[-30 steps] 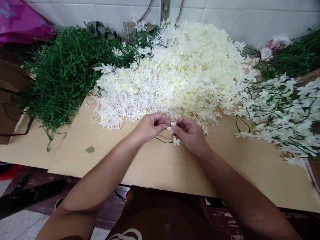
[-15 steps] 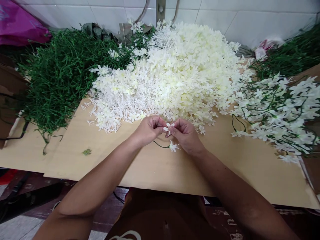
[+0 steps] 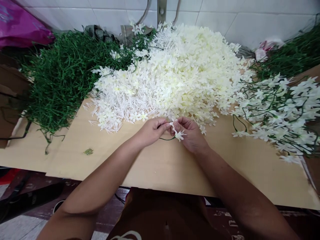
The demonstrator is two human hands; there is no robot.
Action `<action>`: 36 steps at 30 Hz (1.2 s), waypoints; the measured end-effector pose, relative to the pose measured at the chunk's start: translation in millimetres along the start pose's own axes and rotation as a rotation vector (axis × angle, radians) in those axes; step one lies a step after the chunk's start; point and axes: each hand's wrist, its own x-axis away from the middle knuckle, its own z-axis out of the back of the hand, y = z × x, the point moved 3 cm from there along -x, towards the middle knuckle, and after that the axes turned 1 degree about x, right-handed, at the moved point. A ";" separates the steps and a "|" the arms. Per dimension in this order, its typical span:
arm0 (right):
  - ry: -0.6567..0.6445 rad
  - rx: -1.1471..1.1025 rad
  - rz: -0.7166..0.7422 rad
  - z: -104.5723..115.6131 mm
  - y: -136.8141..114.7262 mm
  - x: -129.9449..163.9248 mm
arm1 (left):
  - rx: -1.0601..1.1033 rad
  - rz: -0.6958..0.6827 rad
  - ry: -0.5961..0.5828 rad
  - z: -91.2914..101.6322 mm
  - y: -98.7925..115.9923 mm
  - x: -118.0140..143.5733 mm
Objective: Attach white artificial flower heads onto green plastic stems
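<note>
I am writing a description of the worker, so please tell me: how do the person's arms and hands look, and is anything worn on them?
Both arms are bare up to the picture's lower edge: no sleeves show. The left hand and the right hand wear no gloves, and I see no rings, watch or bracelet. The fingers are short with trimmed nails. No marks or tattoos are visible on the forearms.

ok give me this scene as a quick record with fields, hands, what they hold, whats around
left hand: pinches a thin green stem
right hand: fingers on a small white flower at the stem's end
work surface: pale board
behind the hands: big heap of loose white flowers
left side: mound of bare green stems
right side: stems with white flowers on them
far back: white tiled wall, pink bag at top left
</note>
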 end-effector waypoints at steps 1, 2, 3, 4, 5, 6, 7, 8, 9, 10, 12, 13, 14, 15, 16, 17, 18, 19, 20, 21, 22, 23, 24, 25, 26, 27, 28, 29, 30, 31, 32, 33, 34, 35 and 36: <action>-0.013 -0.016 -0.008 0.0 -0.6 -0.1 | 0.030 -0.017 -0.036 -0.7 1.0 0.4; -0.026 -0.032 -0.018 0.1 -1.1 -0.3 | 0.060 -0.026 -0.056 -1.0 1.9 0.8; -0.040 -0.046 -0.030 0.1 -1.5 -0.5 | 0.087 -0.026 -0.068 -1.3 2.5 1.0; -0.052 -0.059 -0.044 0.1 -1.8 -0.7 | 0.112 -0.020 -0.076 -1.6 2.9 1.2; -0.062 -0.072 -0.056 0.2 -1.9 -0.9 | 0.137 -0.012 -0.082 -2.2 3.2 1.2; -0.073 -0.082 -0.066 0.2 -1.8 -1.2 | 0.165 -0.006 -0.086 -2.9 3.3 1.0; -0.083 -0.088 -0.070 0.2 -1.7 -1.5 | 0.195 -0.003 -0.090 -3.9 3.4 0.8; -0.092 -0.092 -0.070 0.3 -1.5 -1.8 | 0.227 -0.005 -0.091 -4.9 3.4 0.6; -0.098 -0.093 -0.068 0.4 -1.2 -2.1 | 0.259 -0.011 -0.089 -5.9 3.4 0.3; -0.100 -0.094 -0.067 0.6 -0.8 -2.3 | 0.285 -0.018 -0.082 -6.7 3.3 0.1; -0.094 -0.101 -0.073 1.2 0.1 -2.5 | 0.309 -0.029 -0.064 -7.8 2.9 -0.1; -0.089 -0.106 -0.082 1.5 0.5 -2.5 | 0.303 -0.030 -0.057 -8.0 2.7 -0.1; -0.087 -0.110 -0.093 1.5 0.7 -2.2 | 0.289 -0.027 -0.053 -8.0 2.4 0.0; -0.089 -0.111 -0.103 1.2 0.8 -1.9 | 0.274 -0.021 -0.053 -7.9 2.0 0.2; -0.099 -0.106 -0.112 0.6 0.7 -1.4 | 0.262 -0.015 -0.057 -7.6 1.6 0.2; -0.113 -0.099 -0.117 -0.3 0.5 -0.9 | 0.256 -0.011 -0.060 -7.3 1.2 0.2; -0.125 -0.090 -0.118 -1.2 0.3 -0.5 | 0.255 -0.009 -0.062 -6.8 0.8 0.1; -0.133 -0.080 -0.116 -1.9 0.2 -0.1 | 0.257 -0.008 -0.063 -6.4 0.2 -0.1; -0.134 -0.071 -0.113 -2.4 0.4 0.3 | 0.260 -0.009 -0.064 -6.1 -0.4 -0.5; -0.127 -0.062 -0.108 -2.5 0.7 0.5 | 0.263 -0.011 -0.062 -5.8 -0.9 -0.8; -0.118 -0.055 -0.104 -2.3 1.3 0.7 | 0.265 -0.015 -0.060 -5.7 -1.4 -1.1; -0.110 -0.049 -0.101 -2.0 1.9 0.9 | 0.265 -0.020 -0.062 -5.7 -1.7 -1.4; -0.106 -0.044 -0.100 -1.7 2.4 1.1 | 0.262 -0.027 -0.067 -5.8 -1.9 -1.5; -0.108 -0.039 -0.101 -1.5 2.9 1.3 | 0.257 -0.035 -0.073 -6.0 -2.1 -1.5; -0.115 -0.032 -0.102 -1.3 3.1 1.4 | 0.248 -0.042 -0.080 -6.1 -2.2 -1.4; -0.124 -0.024 -0.102 -1.2 3.1 1.6 | 0.237 -0.048 -0.087 -6.3 -2.5 -1.1; -0.133 -0.015 -0.104 -1.2 2.8 1.7 | 0.227 -0.053 -0.090 -6.3 -3.0 -0.8; -0.142 -0.004 -0.107 -1.2 2.5 1.7 | 0.217 -0.059 -0.091 -6.2 -3.6 -0.3; -0.149 0.008 -0.110 -1.3 1.9 1.6 | 0.207 -0.065 -0.090 -6.1 -4.3 0.2; -0.159 0.020 -0.113 -1.4 1.3 1.5 | 0.193 -0.070 -0.091 -6.1 -5.0 0.9; -0.170 0.031 -0.117 -1.7 0.7 1.2 | 0.178 -0.075 -0.094 -6.2 -5.6 1.6; -0.183 0.040 -0.122 -1.8 0.1 0.9 | 0.165 -0.078 -0.097 -6.5 -5.9 2.2; -0.196 0.046 -0.128 -1.9 -0.4 0.5 | 0.157 -0.080 -0.100 -6.8 -5.7 2.9; -0.208 0.047 -0.135 -1.7 -0.9 0.0 | 0.156 -0.077 -0.099 -7.1 -5.1 3.4; -0.218 0.042 -0.144 -1.2 -1.2 -0.5 | 0.160 -0.072 -0.097 -7.4 -3.9 3.6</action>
